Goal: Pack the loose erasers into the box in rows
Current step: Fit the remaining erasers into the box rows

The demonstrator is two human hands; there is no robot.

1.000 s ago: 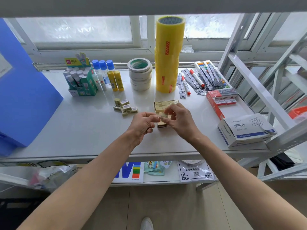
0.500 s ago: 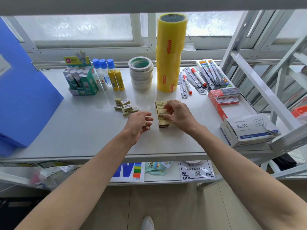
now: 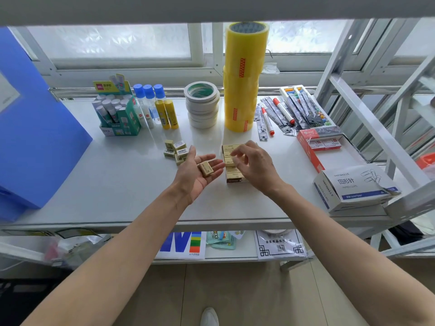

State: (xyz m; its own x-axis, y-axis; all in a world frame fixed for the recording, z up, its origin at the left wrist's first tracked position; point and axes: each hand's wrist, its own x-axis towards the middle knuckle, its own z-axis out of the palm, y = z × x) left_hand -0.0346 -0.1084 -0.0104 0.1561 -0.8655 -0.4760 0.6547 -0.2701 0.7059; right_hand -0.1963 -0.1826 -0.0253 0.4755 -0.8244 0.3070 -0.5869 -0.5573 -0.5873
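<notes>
My left hand point(image 3: 197, 171) lies palm up over the table with straight fingers, and a tan eraser point(image 3: 205, 168) rests on them. To its right stands the small eraser box point(image 3: 233, 170), holding a row of cream erasers. My right hand point(image 3: 253, 164) hovers over the box with loosely curled fingers and nothing visibly held. A pile of several loose erasers point(image 3: 177, 151) lies on the table left of my left hand.
A tall yellow tape stack point(image 3: 243, 76) and white tape rolls point(image 3: 202, 104) stand behind the box. Glue sticks point(image 3: 115, 111) and bottles stand at back left, a blue folder point(image 3: 35, 128) at far left. Pens, a red staple box point(image 3: 320, 144) and a paper-clip box point(image 3: 353, 187) lie right.
My left hand has turned palm up and spread, showing an eraser on its fingers. My right hand has lifted slightly off the box.
</notes>
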